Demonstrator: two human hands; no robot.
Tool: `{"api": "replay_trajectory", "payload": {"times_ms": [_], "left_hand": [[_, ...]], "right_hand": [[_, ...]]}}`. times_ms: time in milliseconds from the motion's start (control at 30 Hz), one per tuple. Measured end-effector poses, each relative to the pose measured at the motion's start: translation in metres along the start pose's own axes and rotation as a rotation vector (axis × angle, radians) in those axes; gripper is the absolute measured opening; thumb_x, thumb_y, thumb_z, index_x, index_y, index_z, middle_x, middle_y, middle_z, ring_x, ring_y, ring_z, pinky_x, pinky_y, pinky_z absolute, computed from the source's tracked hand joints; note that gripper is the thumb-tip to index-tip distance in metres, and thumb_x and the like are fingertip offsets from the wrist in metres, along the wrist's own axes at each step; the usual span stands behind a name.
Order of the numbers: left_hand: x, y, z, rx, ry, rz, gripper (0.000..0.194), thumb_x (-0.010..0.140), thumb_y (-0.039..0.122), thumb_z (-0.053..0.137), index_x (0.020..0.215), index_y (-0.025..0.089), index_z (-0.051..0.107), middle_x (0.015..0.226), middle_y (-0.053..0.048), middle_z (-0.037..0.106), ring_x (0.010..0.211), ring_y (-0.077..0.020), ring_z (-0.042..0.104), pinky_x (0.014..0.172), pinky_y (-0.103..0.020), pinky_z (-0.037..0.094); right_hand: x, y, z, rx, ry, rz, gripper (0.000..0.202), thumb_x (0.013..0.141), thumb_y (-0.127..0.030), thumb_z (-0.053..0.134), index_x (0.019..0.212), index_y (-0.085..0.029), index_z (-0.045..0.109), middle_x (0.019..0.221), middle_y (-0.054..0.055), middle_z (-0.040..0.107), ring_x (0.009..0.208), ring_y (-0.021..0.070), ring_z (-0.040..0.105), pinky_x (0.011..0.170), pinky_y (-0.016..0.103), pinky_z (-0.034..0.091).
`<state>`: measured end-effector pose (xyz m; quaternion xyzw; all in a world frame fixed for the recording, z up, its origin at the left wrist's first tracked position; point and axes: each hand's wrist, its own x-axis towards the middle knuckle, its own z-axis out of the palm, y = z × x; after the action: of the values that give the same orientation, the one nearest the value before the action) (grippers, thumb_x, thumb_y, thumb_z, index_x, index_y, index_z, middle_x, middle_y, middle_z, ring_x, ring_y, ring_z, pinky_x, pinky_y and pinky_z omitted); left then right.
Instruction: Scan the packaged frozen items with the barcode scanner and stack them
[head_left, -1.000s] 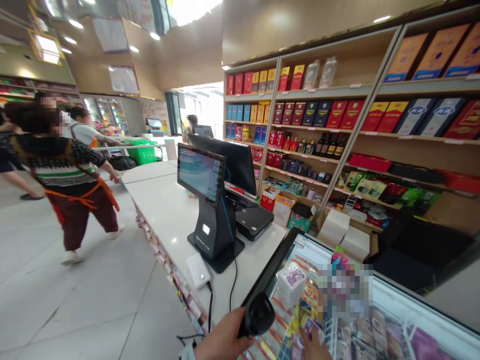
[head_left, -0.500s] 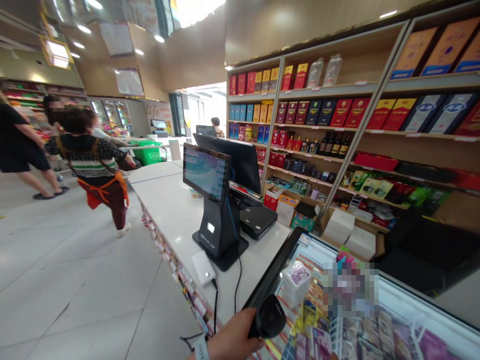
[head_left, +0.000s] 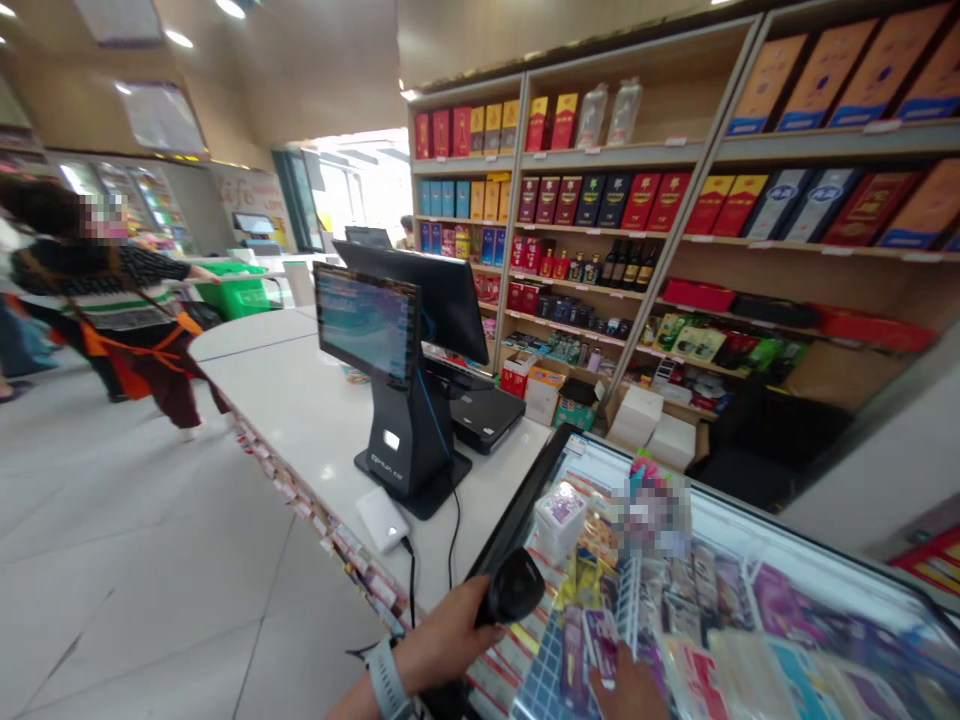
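My left hand (head_left: 448, 632), with a pale watch on its wrist, is wrapped round a black handheld scanner (head_left: 514, 590) at the lower middle, near the edge of the glass display case (head_left: 731, 510). At the bottom edge my right hand (head_left: 630, 688) is partly in view, its fingers on a small purple packet (head_left: 601, 640) over the case. Whether it grips or only touches the packet is hard to tell. Beside them are a clear plastic box (head_left: 560, 515) and several packets in white wire trays.
A two-screen register (head_left: 394, 430) stands on the white counter (head_left: 262, 385), with a white box (head_left: 382, 518) and black cables beside it. Shelves (head_left: 615, 160) of boxes and bottles line the back. A person (head_left: 112, 290) in an orange apron is at the left.
The view has turned right. My right hand has come into view with its fingers at the purple packet. My left hand still holds the scanner. The aproned person now appears nearer the left edge.
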<state>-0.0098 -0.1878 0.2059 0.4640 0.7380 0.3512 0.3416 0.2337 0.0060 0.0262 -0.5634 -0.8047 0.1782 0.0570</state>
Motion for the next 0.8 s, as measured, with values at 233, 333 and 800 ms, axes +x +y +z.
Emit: {"api": "replay_trajectory", "payload": {"times_ms": [233,333,800], "left_hand": [[0.012,-0.002,0.004,-0.04,-0.086,0.065,0.047,0.082,0.034,0.06,0.125,0.015,0.062,0.124,-0.012,0.072,0.116,-0.0324,0.065,0.102,-0.042,0.049],[0.021,-0.008,0.008,-0.025,-0.146,0.086,0.048,0.083,0.041,0.06,0.125,0.015,0.061,0.125,-0.011,0.072,0.113,-0.0315,0.067,0.099,-0.041,0.052],[0.042,0.026,0.044,0.145,-0.343,0.189,0.052,0.08,0.045,0.06,0.123,0.016,0.06,0.123,-0.013,0.072,0.115,-0.0339,0.066,0.101,-0.043,0.05]], "right_hand": [[-0.031,-0.019,-0.046,0.979,-0.191,0.473,0.033,0.068,-0.052,0.069,0.084,-0.024,0.065,0.073,0.005,0.069,0.081,0.0279,0.071,0.073,0.037,0.052],[-0.038,-0.014,-0.041,1.242,-0.23,0.586,0.042,0.078,-0.06,0.061,0.091,-0.021,0.064,0.073,0.005,0.07,0.074,0.0209,0.071,0.067,0.03,0.051],[-0.049,0.001,-0.054,1.83,-0.212,0.61,0.035,0.089,-0.048,0.059,0.095,-0.014,0.068,0.077,0.008,0.075,0.069,0.018,0.071,0.061,0.025,0.048]]}}
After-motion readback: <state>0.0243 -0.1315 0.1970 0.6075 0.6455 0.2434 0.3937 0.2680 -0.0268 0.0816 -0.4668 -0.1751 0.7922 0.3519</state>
